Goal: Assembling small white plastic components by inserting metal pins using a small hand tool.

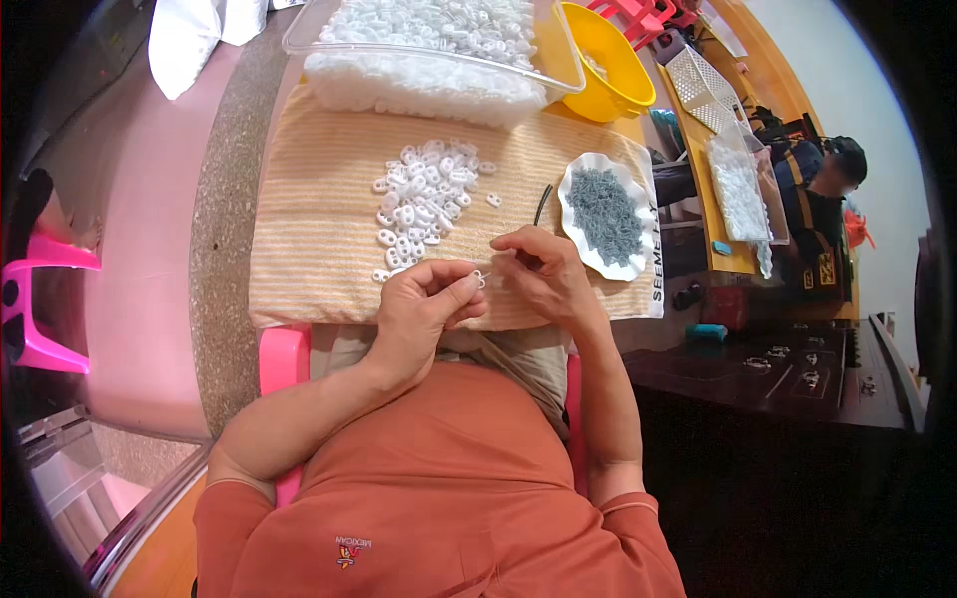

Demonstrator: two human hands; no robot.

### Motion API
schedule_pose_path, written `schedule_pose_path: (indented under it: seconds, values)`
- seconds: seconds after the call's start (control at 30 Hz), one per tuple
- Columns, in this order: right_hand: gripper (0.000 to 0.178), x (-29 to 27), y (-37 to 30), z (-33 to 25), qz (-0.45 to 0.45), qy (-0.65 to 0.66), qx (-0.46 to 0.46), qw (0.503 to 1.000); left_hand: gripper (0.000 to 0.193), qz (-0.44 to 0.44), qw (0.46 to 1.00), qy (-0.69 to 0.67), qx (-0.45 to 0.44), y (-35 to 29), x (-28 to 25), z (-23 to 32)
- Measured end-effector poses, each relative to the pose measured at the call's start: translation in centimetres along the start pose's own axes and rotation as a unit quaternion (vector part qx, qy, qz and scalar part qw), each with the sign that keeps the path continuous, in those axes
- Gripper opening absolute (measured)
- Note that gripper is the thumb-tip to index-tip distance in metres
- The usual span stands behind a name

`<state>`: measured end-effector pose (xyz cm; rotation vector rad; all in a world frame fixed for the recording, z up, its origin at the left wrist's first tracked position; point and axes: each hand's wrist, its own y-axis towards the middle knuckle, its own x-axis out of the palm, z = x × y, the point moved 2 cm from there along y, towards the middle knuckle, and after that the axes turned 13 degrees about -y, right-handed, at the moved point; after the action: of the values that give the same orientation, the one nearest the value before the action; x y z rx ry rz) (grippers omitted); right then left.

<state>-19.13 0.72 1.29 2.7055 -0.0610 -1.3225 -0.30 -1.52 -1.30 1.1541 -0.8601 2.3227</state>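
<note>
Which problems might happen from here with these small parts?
The white part in the left hand is close to the near edge of the table; a slip might drop it into the lap. The plate of grey parts stands near the table's right edge, so a bump from the right hand might spill them. The white pile lies close to the left hand, which might scatter it.

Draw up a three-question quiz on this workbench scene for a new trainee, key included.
1. What lies heaped in the wavy-edged white plate? a) blue lids b) small grey parts c) wooden sticks
2. True or false: the loose pile of white pieces lies to the right of the plate.
3. Fill in: a small pale piece shows at the fingertips of the person's ____ hand.

Key: 1. b; 2. False, it lies to the left; 3. left hand.
</note>
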Motion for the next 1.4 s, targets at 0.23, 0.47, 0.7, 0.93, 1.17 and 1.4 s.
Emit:
schedule_pose_path:
  seconds: [0.23, 0.47, 0.7, 0.93, 1.17, 1.4]
  values:
    - [0.019, 1.1, -0.6, 1.2, 0.013, 0.146, 0.115, 0.983, 0.015, 0.002, 1.000, -0.002, -0.001, 0.0, -0.1, 0.0]
    - [0.019, 1.2, -0.5, 1.4, 0.025, 0.176, 0.102, 0.979, 0.015, 0.004, 1.000, 0.001, -0.004, 0.0, -0.2, -0.1]
    - [0.024, 1.3, -0.5, 0.8, 0.011, 0.273, 0.140, 0.952, 0.015, 0.008, 1.000, 0.006, -0.001, 0.1, -0.3, -0.1]
    - [0.029, 1.7, -0.9, 1.4, -0.024, 0.336, 0.145, 0.930, 0.015, 0.006, 1.000, 0.007, -0.001, 0.1, -0.1, -0.1]
    - [0.030, 1.3, -1.1, 0.8, -0.048, 0.361, 0.152, 0.919, 0.014, 0.014, 1.000, 0.001, 0.001, 0.1, 0.1, -0.1]
    - [0.030, 1.1, -1.2, 0.3, -0.059, 0.359, 0.146, 0.920, 0.015, 0.014, 1.000, -0.005, -0.002, 0.2, 0.0, 0.0]
